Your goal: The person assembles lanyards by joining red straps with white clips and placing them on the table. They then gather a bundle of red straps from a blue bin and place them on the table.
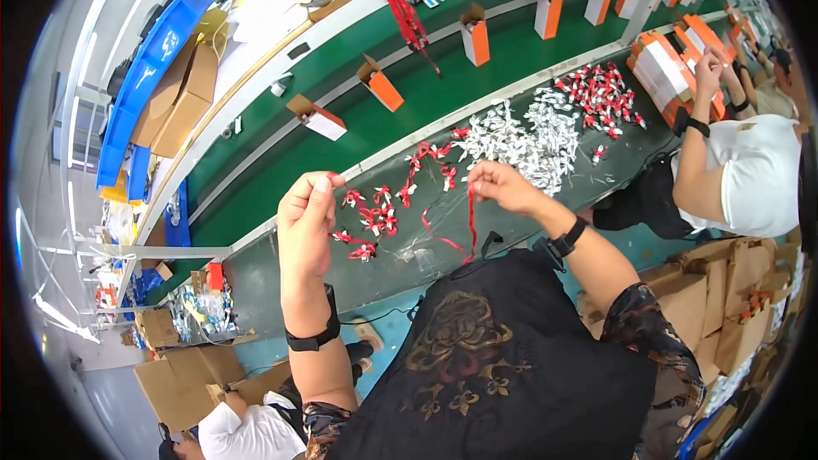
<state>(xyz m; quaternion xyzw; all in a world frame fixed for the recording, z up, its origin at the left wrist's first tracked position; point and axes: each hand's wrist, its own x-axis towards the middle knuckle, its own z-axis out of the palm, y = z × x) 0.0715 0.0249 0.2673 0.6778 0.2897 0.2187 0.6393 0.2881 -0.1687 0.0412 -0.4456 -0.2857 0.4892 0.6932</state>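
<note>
My right hand (pixel 509 186) is closed in a pinch on a thin red strap (pixel 472 226), which hangs down in front of my black shirt. To its left my left hand (pixel 307 220) is raised over the bench edge, fingers curled and thumb against the index finger. A trace of red shows at its fingertips, too small to name. Between the hands, several looped red straps with white pieces (pixel 377 217) lie on the dark bench (pixel 341 277). Beyond my right hand spreads a heap of small white pieces (pixel 520 140), with a pile of red-and-white looped straps (pixel 601 98) beside it.
Orange-and-white boxes (pixel 475 38) with flaps up stand along the green conveyor (pixel 281 158). A bundle of red straps (pixel 396 0) hangs over it. At right a co-worker in white (pixel 758 175) handles stacked orange boxes (pixel 665 77). Cardboard (pixel 699 290) lies behind at right; another person (pixel 251 430) is lower left.
</note>
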